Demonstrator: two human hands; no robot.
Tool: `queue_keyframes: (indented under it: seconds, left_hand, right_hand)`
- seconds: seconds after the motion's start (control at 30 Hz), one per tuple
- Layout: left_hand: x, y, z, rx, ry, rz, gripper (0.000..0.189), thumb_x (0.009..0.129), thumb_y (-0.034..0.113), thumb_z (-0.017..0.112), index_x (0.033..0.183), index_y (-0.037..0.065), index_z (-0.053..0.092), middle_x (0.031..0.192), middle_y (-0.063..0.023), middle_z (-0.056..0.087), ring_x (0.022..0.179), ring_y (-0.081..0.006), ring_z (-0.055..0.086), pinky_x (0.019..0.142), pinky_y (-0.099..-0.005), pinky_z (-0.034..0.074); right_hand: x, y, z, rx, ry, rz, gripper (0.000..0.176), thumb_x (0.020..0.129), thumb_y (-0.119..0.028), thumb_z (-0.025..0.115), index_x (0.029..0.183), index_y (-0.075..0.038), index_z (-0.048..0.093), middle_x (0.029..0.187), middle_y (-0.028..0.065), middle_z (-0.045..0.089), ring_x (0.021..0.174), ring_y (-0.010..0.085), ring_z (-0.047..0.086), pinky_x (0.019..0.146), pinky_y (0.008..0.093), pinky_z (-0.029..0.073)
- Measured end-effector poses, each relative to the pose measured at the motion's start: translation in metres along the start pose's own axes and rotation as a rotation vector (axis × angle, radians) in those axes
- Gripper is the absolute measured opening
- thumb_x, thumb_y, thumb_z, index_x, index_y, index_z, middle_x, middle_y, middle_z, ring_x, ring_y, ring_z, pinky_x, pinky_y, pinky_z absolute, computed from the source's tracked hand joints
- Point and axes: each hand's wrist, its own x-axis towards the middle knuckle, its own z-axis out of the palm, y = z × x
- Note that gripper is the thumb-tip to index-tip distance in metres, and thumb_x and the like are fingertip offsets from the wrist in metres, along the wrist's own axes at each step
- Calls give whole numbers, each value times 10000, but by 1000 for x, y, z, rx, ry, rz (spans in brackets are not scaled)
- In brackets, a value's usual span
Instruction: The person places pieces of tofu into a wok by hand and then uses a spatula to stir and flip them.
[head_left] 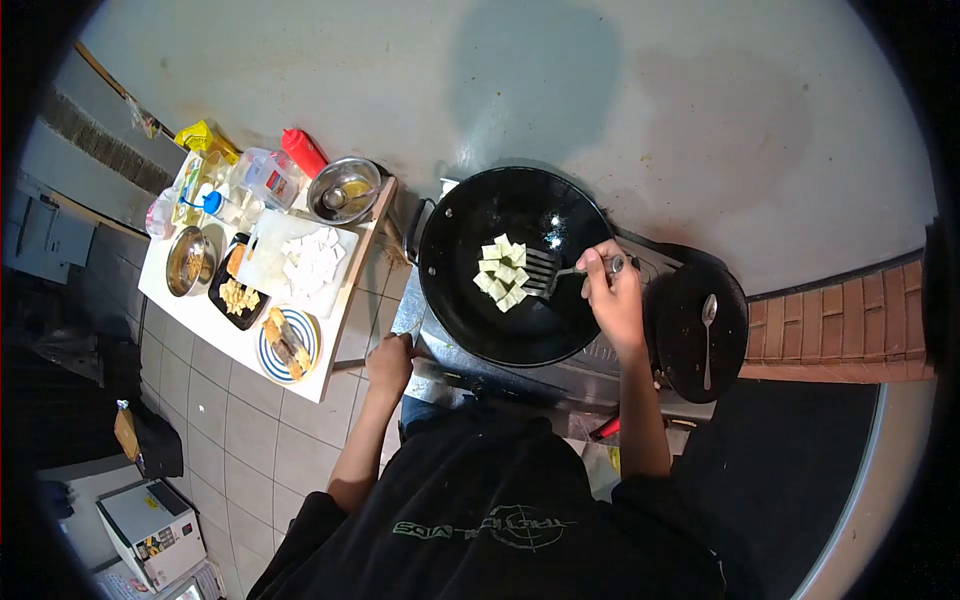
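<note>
A large black wok (470, 325) sits on the stove. Pale, greenish-white cut pieces (503, 272) are clustered near its middle. My right hand (612, 297) grips the handle of a slotted spatula (541, 272), whose slotted head lies against the right side of the pieces. To the left of the wok, my left hand (390, 362) is closed in a fist by the stove's front edge. Something thin seems to stick out by its fingers, too small to name.
On the left, a white table (250, 350) holds a cutting board (262, 262) with white pieces, a striped plate (263, 352), a black tray (247, 316), steel bowls (322, 207) and a red squeeze bottle (303, 152). Right of the wok, a spoon (708, 340) rests on a dark round pan (680, 350).
</note>
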Motion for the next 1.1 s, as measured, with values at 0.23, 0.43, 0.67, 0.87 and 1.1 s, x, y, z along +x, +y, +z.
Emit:
queue_keyframes:
  seconds: [0.23,0.43,0.67,0.87,1.1]
  left_hand:
    - [4,-5,7,50,7,5,173,877,247,664,896,75,672,937,-166,675,878,-392,675,723,-504,537]
    - [0,5,-4,82,13,17,158,883,226,658,885,71,682,920,-149,678,871,-370,684,718,-490,541]
    - [3,-4,4,108,23,49,171,867,246,677,878,76,683,925,-142,683,850,-371,687,712,-491,541]
    - [5,-1,1,121,-2,27,151,869,232,673,879,81,685,924,-145,682,850,-369,687,715,-492,543]
    - [4,-3,0,94,-29,35,182,882,258,668,900,78,682,934,-153,680,859,-372,687,720,-500,543]
  right_hand:
    - [-14,-7,-14,-70,-8,-67,157,988,-111,558,866,-11,549,700,60,564,624,109,535,604,259,428]
    - [-21,-19,-16,-122,-52,-294,91,962,-53,566,921,11,516,905,129,565,787,250,569,744,298,469]
    - [-33,-30,-14,-149,-10,-324,74,932,2,586,922,14,514,920,129,564,776,255,576,724,289,476]
    - [-51,-38,-3,-41,-43,-288,68,926,24,584,917,19,517,912,129,559,779,219,575,723,280,472]
    - [-58,-28,17,-47,-59,-285,61,924,23,582,919,27,522,910,144,563,790,258,591,736,306,482]
